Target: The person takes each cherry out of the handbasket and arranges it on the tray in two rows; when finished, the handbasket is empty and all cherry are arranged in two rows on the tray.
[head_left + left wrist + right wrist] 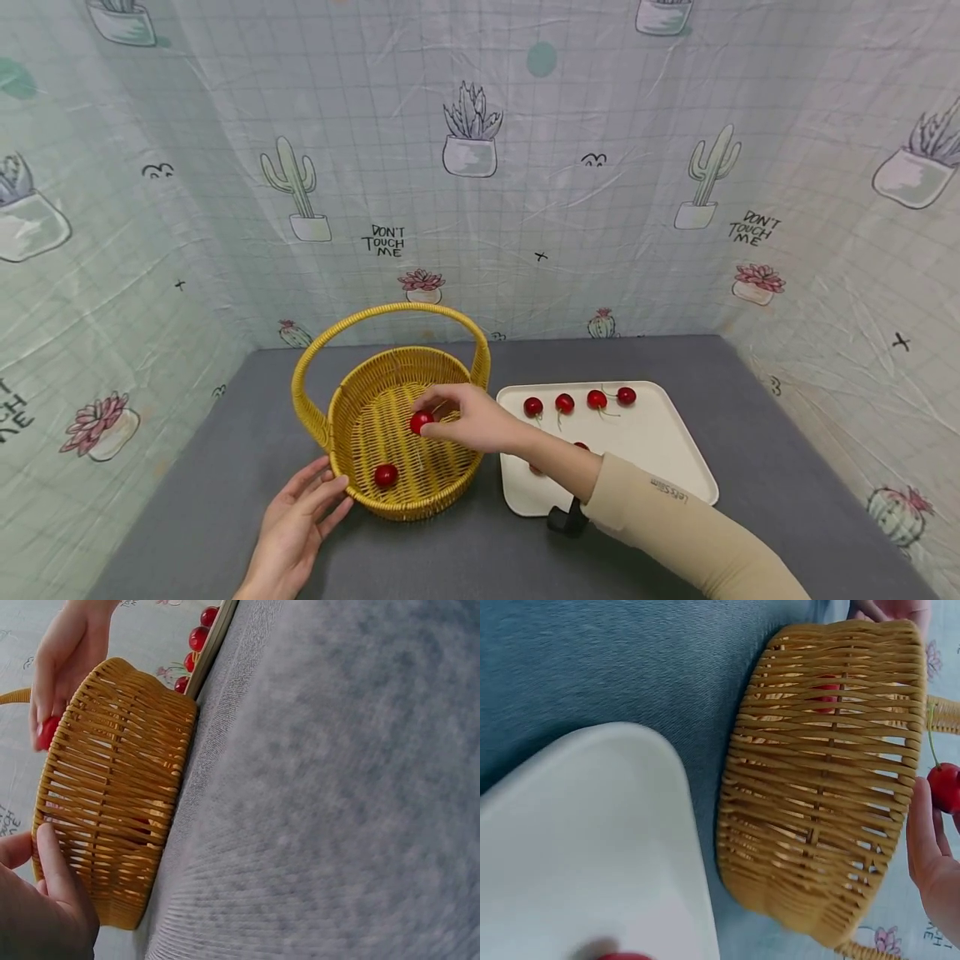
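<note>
A yellow woven basket (405,505) with a tall arched handle (390,308) stands upright on the grey table. My left hand (288,525) holds its near left rim; the left wrist view shows fingers against the weave. Over the basket's interior, my right hand (468,421) pinches a red cherry (422,422) between thumb and fingers. Its thin green stem (932,742) shows in the right wrist view. Another cherry (386,476) lies on the basket floor, near the left hand.
To the right of the basket is a white tray (675,467) with several stemmed cherries (565,404), some partly hidden under the right forearm. A patterned cloth (525,208) hangs behind the table (780,500) and along both sides.
</note>
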Demonstrator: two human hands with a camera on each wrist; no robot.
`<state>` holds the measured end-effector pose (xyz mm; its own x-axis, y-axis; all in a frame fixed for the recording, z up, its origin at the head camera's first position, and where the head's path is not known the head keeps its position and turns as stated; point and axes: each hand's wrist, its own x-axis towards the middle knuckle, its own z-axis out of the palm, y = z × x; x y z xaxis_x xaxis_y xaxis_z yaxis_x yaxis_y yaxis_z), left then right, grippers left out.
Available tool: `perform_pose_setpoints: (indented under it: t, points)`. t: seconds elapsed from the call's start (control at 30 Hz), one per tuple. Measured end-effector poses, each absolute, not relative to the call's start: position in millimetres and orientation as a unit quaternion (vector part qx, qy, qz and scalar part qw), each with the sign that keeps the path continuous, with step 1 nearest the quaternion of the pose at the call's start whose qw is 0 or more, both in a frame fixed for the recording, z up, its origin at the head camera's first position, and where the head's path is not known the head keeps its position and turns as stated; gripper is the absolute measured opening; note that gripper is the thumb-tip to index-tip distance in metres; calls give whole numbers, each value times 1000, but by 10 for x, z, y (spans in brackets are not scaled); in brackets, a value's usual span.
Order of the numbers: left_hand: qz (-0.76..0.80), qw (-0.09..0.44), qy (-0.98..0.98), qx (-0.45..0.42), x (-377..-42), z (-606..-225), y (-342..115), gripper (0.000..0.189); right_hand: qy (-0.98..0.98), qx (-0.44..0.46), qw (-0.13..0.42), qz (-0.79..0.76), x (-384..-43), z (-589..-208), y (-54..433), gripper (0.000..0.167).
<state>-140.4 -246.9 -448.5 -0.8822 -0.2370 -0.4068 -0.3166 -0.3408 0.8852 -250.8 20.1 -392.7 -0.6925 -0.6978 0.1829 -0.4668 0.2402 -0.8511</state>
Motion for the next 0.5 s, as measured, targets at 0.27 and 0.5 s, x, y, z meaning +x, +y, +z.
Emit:
perform_pose_setpoints:
  t: [0.27, 0.5]
  points:
    - [785, 29, 570, -240, -1400, -4495, -2476, 59, 766, -370, 126, -510, -2416, -3924, 507, 27]
    - [787, 28, 569, -237, -1390, -4486, -2475, 58, 765, -352, 141, -521, -2386, -3921, 766, 28]
